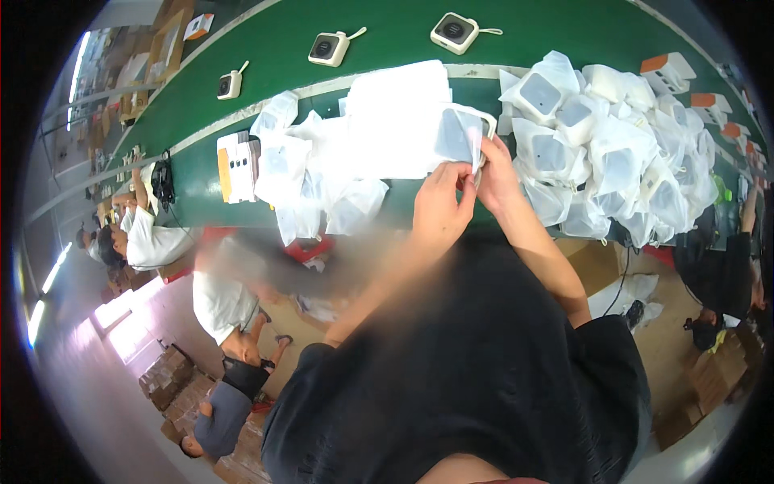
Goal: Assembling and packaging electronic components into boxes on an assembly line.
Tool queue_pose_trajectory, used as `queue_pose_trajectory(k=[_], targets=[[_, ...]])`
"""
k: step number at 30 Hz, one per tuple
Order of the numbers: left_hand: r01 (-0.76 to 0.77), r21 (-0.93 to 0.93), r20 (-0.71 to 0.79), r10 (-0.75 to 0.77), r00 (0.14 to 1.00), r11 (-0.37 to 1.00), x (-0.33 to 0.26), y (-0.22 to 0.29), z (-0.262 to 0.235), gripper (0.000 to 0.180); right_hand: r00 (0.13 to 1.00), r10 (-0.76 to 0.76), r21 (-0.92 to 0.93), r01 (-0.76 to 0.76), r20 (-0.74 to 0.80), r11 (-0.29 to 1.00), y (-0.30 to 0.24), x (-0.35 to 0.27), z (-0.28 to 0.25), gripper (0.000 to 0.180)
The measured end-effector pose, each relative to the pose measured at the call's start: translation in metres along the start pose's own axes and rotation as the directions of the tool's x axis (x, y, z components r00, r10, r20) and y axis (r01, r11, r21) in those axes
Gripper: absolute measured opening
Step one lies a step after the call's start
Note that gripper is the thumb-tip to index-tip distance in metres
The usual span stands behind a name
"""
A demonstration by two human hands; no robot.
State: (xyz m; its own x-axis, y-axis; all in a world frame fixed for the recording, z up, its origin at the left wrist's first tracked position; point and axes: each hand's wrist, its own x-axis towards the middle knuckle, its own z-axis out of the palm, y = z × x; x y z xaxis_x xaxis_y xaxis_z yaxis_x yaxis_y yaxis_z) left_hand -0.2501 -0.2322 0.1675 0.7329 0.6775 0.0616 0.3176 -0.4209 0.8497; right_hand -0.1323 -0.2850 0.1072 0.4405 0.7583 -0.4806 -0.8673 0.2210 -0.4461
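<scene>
In front of me I hold a squarish white-rimmed device (pixel 490 121) with a dark face, at the right edge of a stack of white sheets or bags (pixel 395 121). My right hand (pixel 501 176) grips its lower right side. My left hand (pixel 442 206) pinches at its lower edge, fingers bent together. A pale film or bag seems to lie over part of the dark face; glare hides where it ends. Right of my hands lies a heap of bagged devices (pixel 617 153) in milky white pouches. More bagged devices (pixel 284 161) lie left of the stack.
Beyond, a green conveyor belt (pixel 387 44) carries white devices with wrist straps (pixel 329 50). Orange-and-white boxes (pixel 667 73) line the far right, and a similar box (pixel 237 168) stands at the left. Other people (pixel 222 302) are at the left and right. Cartons (pixel 193 395) stand behind.
</scene>
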Motion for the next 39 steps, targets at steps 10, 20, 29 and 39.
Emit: queue_pose_trajectory(k=[10, 20, 29, 39], targets=[[0.454, -0.632, 0.159, -0.468, 0.869, 0.628, 0.037, -0.009, -0.004, 0.007, 0.952, -0.23, -0.679, 0.306, 0.202, 0.667, -0.009, -0.019, -0.008, 0.047], [0.449, -0.476, 0.514, -0.175, 0.839, 0.756, 0.014, -0.005, 0.017, 0.008, 0.868, -0.36, -0.929, 0.371, 0.343, 0.007, -0.002, -0.046, -0.03, 0.078], [0.442, -0.623, 0.396, -0.227, 0.89, 0.645, 0.038, 0.021, -0.015, 0.014, 0.651, -0.713, -0.866, 0.169, -0.26, 0.47, -0.191, -0.132, -0.085, 0.049], [0.635, -0.42, 0.392, -0.502, 0.771, 0.648, 0.041, -0.095, -0.013, 0.013, 0.836, -0.526, -0.979, -0.063, -0.158, 0.194, -0.316, -0.124, -0.193, 0.058]])
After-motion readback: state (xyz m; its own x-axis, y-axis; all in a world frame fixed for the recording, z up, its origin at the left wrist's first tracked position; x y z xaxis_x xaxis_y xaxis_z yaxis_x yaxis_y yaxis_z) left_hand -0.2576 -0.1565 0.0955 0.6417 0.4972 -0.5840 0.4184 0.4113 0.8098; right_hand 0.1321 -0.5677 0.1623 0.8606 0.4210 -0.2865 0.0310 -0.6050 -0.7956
